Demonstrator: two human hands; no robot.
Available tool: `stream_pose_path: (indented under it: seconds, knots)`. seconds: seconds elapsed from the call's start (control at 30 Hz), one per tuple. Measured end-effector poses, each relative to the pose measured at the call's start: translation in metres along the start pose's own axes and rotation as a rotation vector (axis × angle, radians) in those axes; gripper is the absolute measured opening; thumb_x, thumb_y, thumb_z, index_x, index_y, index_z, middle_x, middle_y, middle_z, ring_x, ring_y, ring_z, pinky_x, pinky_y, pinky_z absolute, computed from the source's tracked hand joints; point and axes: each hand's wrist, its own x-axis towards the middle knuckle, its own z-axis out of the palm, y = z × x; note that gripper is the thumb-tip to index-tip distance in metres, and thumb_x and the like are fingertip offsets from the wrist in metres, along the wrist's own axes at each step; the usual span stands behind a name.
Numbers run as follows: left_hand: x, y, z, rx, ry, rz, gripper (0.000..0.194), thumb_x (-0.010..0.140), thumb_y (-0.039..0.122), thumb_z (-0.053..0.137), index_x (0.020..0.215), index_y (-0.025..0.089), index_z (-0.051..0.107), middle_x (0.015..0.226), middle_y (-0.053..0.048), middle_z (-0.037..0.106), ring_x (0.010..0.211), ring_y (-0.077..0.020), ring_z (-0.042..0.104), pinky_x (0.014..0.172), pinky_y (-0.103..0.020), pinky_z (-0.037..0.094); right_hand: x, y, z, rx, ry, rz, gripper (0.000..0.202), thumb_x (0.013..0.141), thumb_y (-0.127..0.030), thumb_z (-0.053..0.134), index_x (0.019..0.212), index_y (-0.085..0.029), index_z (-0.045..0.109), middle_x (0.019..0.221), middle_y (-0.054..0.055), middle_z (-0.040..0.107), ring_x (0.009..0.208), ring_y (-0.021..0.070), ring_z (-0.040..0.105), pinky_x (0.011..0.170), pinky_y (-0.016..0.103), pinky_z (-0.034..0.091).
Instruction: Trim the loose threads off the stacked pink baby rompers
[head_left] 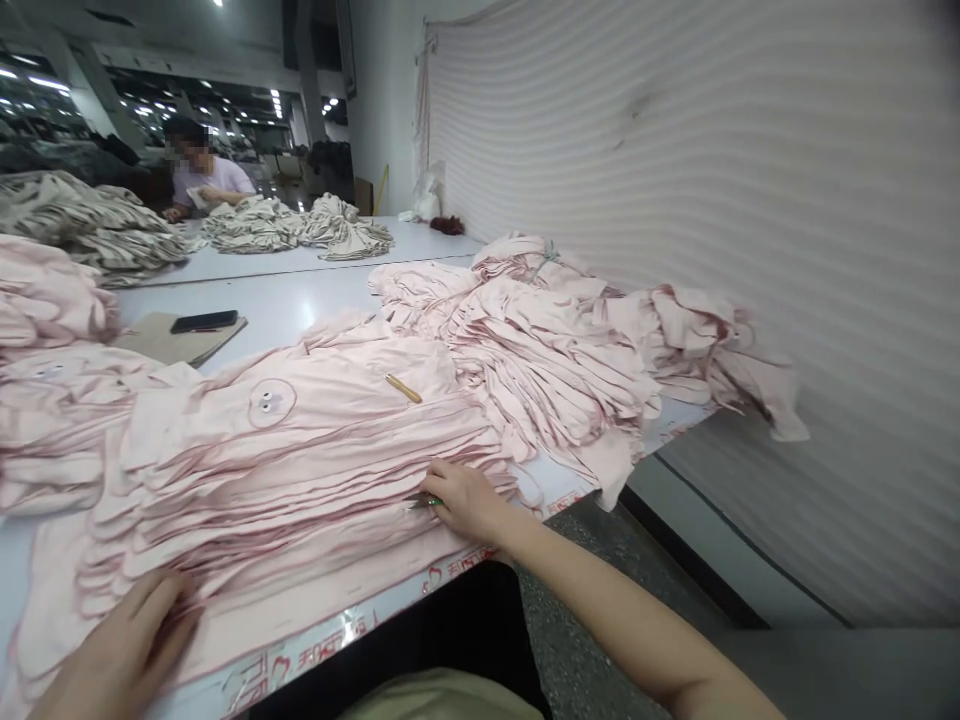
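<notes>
Right hand (pixel 465 500): you have its fingers closed around small pointed metal snips with a green part (pixel 417 502), tip aimed left. Left hand (pixel 146 625): fingers close together on the cloth; cannot tell whether you pinch any.

Between your hands, and reaching beyond them, lies a layered stack of pale pink cloth pieces with darker pink edges (pixel 300 480).

Main risk, as I judge it: a nicked layer. The tip sits right against overlapping folds, so a blind squeeze could catch a neighbouring edge.

Second: slippage. If your left hand bears only lightly, a tug from the right could skew the loose layers.

Beyond your right hand, a slim yellow stick-like tool (pixel 403 388) lies loose on top; a pulled top layer might set it rolling.

Right of that hand, a bunched pale pink cloth heap (pixel 555 350) overhangs the white counter (pixel 300 300); a forearm snag could drag pieces floorward.
</notes>
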Motion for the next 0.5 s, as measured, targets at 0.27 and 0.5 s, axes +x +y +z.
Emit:
stream_pose_path:
  seconds: [0.27,0.5]
  knots:
    - [0.003,0.042,-0.004,0.033,0.08,0.023,0.04,0.084,0.05,0.053,0.117,0.028,0.062,0.118,-0.006,0.065,0.106,-0.0236,0.064,0.084,-0.033,0.056,-0.011,-0.001,-0.006,-0.255,-0.072,0.014,0.025,0.084,-0.01,0.053,0.105,-0.02,0.061,0.106,0.005,0.06,0.083,0.0176,0.057,0.065,0.026,0.037]
    - [0.032,0.054,-0.009,-0.121,-0.106,-0.067,0.035,0.092,0.049,0.042,0.107,0.034,0.07,0.115,0.003,0.07,0.106,-0.0173,0.065,0.092,-0.027,0.054,-0.031,-0.005,-0.004,-0.266,-0.06,-0.131,0.02,0.076,-0.011,0.055,0.093,-0.018,0.062,0.096,0.008,0.064,0.082,0.0212,0.058,0.067,0.029,0.038]
